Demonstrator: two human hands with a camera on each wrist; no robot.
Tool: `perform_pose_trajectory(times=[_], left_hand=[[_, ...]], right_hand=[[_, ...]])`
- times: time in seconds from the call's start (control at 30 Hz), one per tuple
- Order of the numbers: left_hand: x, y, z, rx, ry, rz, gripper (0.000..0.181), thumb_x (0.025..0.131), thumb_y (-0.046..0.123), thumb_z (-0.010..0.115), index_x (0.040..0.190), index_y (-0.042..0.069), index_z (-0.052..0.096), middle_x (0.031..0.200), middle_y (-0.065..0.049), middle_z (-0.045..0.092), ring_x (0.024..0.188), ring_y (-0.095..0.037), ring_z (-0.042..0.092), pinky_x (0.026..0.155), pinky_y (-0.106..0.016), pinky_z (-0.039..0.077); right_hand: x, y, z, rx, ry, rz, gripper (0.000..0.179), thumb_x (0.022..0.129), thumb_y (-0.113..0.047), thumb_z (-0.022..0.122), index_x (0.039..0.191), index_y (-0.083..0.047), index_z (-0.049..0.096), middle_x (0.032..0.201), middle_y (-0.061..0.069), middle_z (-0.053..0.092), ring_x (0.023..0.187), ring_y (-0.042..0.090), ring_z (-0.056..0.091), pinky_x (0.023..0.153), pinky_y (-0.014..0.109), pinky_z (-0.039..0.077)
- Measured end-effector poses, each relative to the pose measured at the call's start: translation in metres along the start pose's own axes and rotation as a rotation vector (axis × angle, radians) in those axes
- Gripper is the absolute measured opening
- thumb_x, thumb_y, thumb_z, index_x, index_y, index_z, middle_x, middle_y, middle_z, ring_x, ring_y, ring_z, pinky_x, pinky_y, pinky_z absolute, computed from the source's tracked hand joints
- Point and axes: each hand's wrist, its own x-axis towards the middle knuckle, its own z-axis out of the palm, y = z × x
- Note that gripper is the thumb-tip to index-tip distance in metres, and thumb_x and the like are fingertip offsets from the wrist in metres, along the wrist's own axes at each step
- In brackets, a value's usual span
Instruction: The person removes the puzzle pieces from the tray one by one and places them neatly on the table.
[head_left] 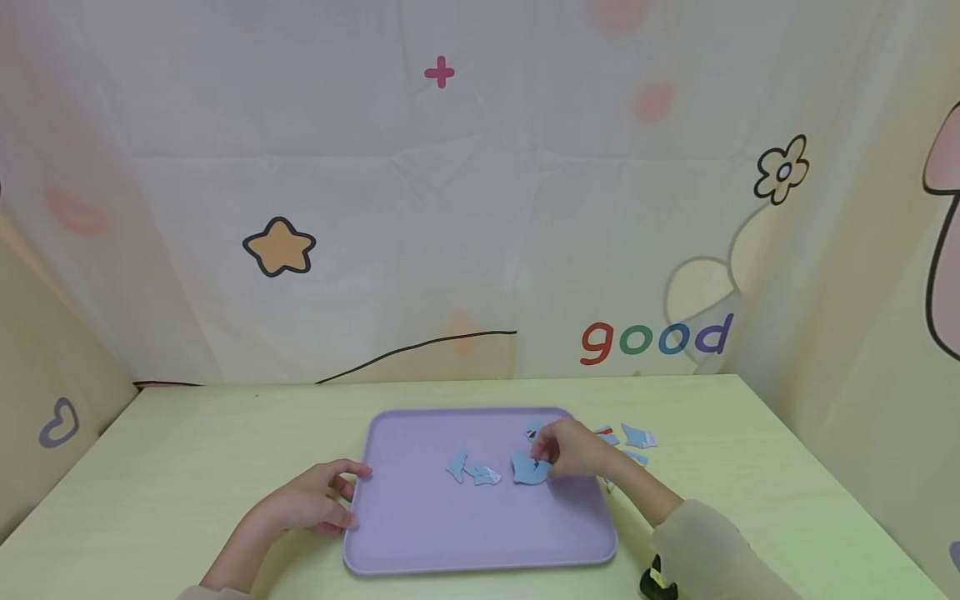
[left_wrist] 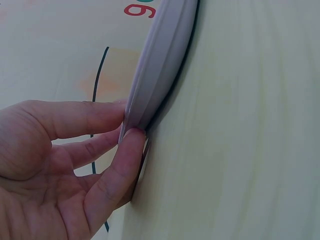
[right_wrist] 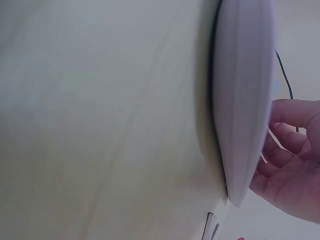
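Purple tray [head_left: 465, 535]: left rim touched by left hand [head_left: 317, 497], fingers spread. On tray, right of centre: blue puzzle piece [head_left: 524, 473] touched by right hand [head_left: 576, 448], fingers bent down; pinch cannot be told. Piece could be knocked askew if tray is nudged.

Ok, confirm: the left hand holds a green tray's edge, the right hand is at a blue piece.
Not green: the head view shows a purple tray. The left hand holds its edge; the right hand is at a blue piece.
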Motion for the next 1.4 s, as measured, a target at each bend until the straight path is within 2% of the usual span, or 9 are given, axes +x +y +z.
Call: perform_pose_trajectory(times=[0.17, 0.43, 0.7, 0.87, 1.17, 1.4], left_hand=[[0.0, -0.001, 0.0, 0.002, -0.002, 0.001, 0.062, 0.07, -0.004, 0.07, 0.126, -0.003, 0.043, 0.093, -0.012, 0.045, 0.07, -0.017, 0.052, 0.062, -0.034, 0.052], [0.0, 0.0, 0.0, 0.002, -0.003, -0.003, 0.061, 0.07, -0.004, 0.07, 0.125, -0.003, 0.043, 0.092, -0.012, 0.045, 0.07, -0.018, 0.051, 0.062, -0.034, 0.052], [0.0, -0.001, 0.0, 0.004, -0.003, -0.003, 0.061, 0.07, -0.004, 0.07, 0.125, -0.003, 0.044, 0.092, -0.011, 0.045, 0.072, -0.018, 0.051, 0.062, -0.035, 0.052], [0.0, -0.001, 0.0, 0.004, -0.003, 0.0, 0.061, 0.07, -0.005, 0.07, 0.126, -0.003, 0.043, 0.092, -0.011, 0.044, 0.072, -0.018, 0.051, 0.062, -0.035, 0.052], [0.001, -0.002, 0.0, 0.005, -0.003, -0.002, 0.061, 0.07, -0.005, 0.07, 0.125, -0.003, 0.044, 0.092, -0.011, 0.044, 0.071, -0.018, 0.051, 0.062, -0.035, 0.052], [0.001, -0.002, -0.001, 0.008, -0.005, 0.002, 0.061, 0.071, -0.004, 0.07, 0.125, -0.003, 0.044, 0.092, -0.011, 0.044, 0.072, -0.018, 0.05, 0.061, -0.034, 0.052]], right_hand=[[-0.001, 0.002, 0.0, 0.102, -0.024, -0.017, 0.026, 0.061, 0.011, 0.072, 0.084, 0.003, 0.062, 0.072, 0.003, 0.054, 0.068, 0.011, 0.048, 0.062, 0.02, 0.046], [-0.004, 0.005, -0.001, 0.25, -0.037, -0.013, 0.03, 0.061, 0.013, 0.071, 0.089, 0.006, 0.061, 0.079, 0.008, 0.059, 0.076, 0.016, 0.053, 0.068, 0.023, 0.048], [-0.01, 0.004, -0.003, 0.285, -0.055, 0.097, 0.019, 0.069, 0.008, 0.067, 0.088, 0.005, 0.067, 0.082, 0.008, 0.066, 0.075, 0.013, 0.054, 0.062, 0.022, 0.048], [-0.014, 0.004, -0.006, 0.297, -0.039, 0.139, 0.02, 0.071, 0.005, 0.068, 0.091, 0.003, 0.067, 0.088, 0.008, 0.067, 0.081, 0.015, 0.057, 0.066, 0.025, 0.05], [-0.023, 0.008, -0.015, 0.318, -0.009, 0.135, 0.023, 0.073, 0.001, 0.07, 0.095, 0.003, 0.067, 0.093, 0.009, 0.067, 0.086, 0.017, 0.057, 0.073, 0.025, 0.05], [-0.036, 0.004, -0.027, 0.354, -0.017, 0.128, 0.025, 0.073, 0.002, 0.069, 0.098, 0.005, 0.066, 0.097, 0.012, 0.066, 0.09, 0.022, 0.058, 0.076, 0.027, 0.05]])
